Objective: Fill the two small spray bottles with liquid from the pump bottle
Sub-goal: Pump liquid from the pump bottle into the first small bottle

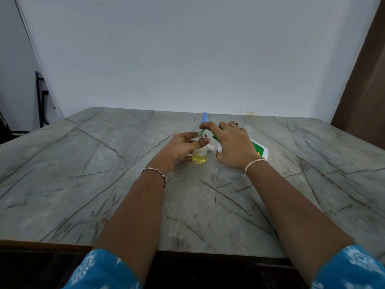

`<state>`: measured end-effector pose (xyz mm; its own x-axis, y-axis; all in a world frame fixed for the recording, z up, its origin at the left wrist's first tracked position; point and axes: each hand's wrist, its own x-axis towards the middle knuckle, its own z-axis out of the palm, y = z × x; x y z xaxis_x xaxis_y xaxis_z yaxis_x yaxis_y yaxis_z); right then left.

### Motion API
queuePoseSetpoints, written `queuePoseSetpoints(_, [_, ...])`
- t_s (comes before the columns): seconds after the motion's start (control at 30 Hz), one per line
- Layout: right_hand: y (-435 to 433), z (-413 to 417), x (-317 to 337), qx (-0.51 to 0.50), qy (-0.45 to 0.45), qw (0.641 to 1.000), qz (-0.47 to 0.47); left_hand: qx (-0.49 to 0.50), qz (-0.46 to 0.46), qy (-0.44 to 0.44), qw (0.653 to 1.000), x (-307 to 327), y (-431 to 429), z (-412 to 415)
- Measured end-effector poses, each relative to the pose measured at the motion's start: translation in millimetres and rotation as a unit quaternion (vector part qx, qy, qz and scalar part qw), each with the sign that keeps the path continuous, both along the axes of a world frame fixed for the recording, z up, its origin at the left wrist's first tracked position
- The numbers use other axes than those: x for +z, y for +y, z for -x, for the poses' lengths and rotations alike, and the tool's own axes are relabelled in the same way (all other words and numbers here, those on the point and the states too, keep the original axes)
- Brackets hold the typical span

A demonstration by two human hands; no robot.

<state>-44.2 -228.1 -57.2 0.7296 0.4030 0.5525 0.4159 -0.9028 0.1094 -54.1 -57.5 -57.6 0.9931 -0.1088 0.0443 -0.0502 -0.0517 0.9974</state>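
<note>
A small clear spray bottle (200, 156) stands upright on the table, its lower part holding yellow liquid. My left hand (183, 148) grips it around the neck and body. The white pump bottle (259, 149) with a green label leans toward it, mostly hidden behind my right hand (231, 142). My right hand grips the pump bottle, its forefinger pressing the green pump head (205, 127), whose spout sits over the small bottle's open mouth. A second small bottle with a light blue cap (205, 117) stands just behind. A small white cap (210, 148) lies beside the clear bottle.
The grey marbled table (104, 184) reaches to a pale wall behind. Its front edge runs near my sleeves. A black metal frame (41, 99) stands off the table's left, and a brown panel (366, 90) rises at the right.
</note>
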Motion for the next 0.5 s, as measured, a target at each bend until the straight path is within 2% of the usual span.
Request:
queuePoseSetpoints(0.13, [4.9, -1.3, 1.9, 0.001, 0.01, 1.0, -0.019, 0.002, 0.004, 0.001, 1.0, -0.1, -0.4, 0.2])
queuePoseSetpoints(0.5, [-0.4, -0.2, 0.0, 0.002, 0.0, 1.0, 0.005, 0.0, 0.01, 0.002, 1.0, -0.4, -0.9, -0.9])
